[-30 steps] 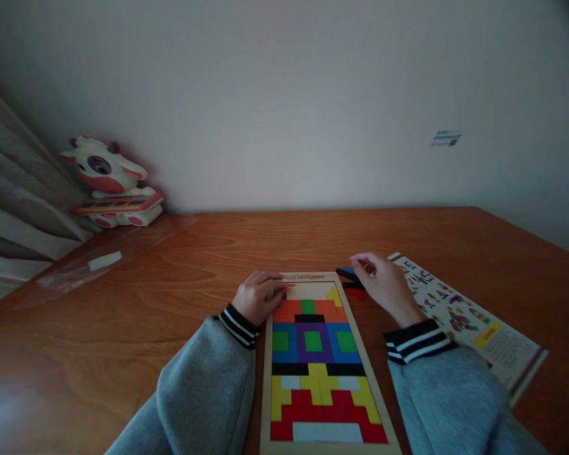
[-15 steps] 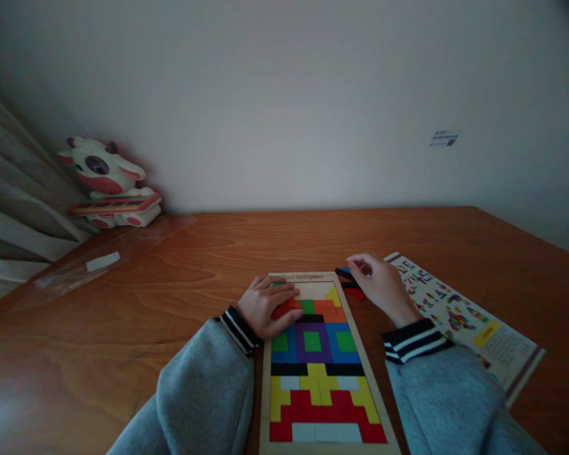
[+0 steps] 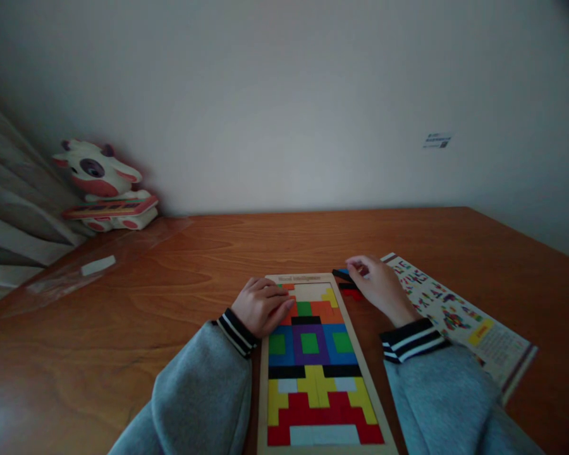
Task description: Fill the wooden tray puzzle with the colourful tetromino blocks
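Observation:
A wooden puzzle board (image 3: 262,404) lies in front of me, filled with colourful flat blocks except for a bare patch near its top. My left hand (image 3: 262,307) rests on the board's upper left, fingers stretched over the orange and green blocks there. Beyond the board's top right corner, my right hand (image 3: 372,279) has thumb and forefinger pinched together beside a few loose blocks: a black block (image 3: 342,275), a red block (image 3: 353,294) and a blue one partly hidden by the fingers. Whether the pinch holds a block, I cannot make out.
A printed pattern sheet (image 3: 497,354) lies on the wooden table (image 3: 208,253) right of the board, partly under my right forearm. A cow-shaped toy keyboard (image 3: 109,189) stands at the back left. Clear plastic with a white label (image 3: 98,265) lies before it.
My left hand has drawn back slightly to the left, uncovering more of the orange and green blocks. My right hand stays by the loose blocks. The view has shifted a little.

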{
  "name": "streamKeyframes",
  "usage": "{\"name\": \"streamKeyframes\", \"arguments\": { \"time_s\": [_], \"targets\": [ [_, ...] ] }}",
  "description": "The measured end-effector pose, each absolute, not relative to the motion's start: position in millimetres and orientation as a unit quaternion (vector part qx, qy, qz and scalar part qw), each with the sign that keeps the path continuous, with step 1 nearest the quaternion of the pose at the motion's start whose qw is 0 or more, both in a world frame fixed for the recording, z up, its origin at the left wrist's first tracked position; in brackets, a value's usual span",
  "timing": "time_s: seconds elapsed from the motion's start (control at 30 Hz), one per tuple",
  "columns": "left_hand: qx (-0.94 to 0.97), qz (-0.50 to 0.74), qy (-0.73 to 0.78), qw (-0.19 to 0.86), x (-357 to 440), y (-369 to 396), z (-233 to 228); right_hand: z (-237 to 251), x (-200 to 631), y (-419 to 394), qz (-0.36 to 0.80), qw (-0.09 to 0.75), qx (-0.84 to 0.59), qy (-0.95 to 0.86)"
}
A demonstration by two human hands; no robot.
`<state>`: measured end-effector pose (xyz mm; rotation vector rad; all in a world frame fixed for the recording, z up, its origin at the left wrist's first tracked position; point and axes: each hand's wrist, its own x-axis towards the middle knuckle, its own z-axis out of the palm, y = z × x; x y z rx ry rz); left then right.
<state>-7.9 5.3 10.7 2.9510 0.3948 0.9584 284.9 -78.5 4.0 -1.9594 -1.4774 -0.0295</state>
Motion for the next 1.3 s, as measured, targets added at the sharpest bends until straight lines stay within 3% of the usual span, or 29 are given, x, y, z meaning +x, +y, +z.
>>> {"name": "streamKeyframes", "arguments": {
  "time_s": [0.2, 0.4, 0.9, 1.1, 1.3],
  "targets": [
    [0.939, 0.310, 0.146, 0.021, -7, 4, 10, -6, 305, -81, 0.046, 0.299, -0.754, -0.584],
    [0.922, 0.321, 0.214, 0.017, -9, 9, -1, -13, 309, -83, 0.081, 0.309, -0.749, -0.580],
    [0.934, 0.297, 0.194, 0.038, -14, 15, -9, 1, 303, -86, 0.092, 0.339, -0.737, -0.577],
    [0.933, 0.300, 0.195, 0.040, -14, 14, -11, 20, 305, -99, 0.215, 0.267, -0.711, -0.614],
    [0.929, 0.309, 0.198, 0.047, -14, 14, -14, 17, 303, -98, 0.214, 0.265, -0.712, -0.614]
  ]
}}
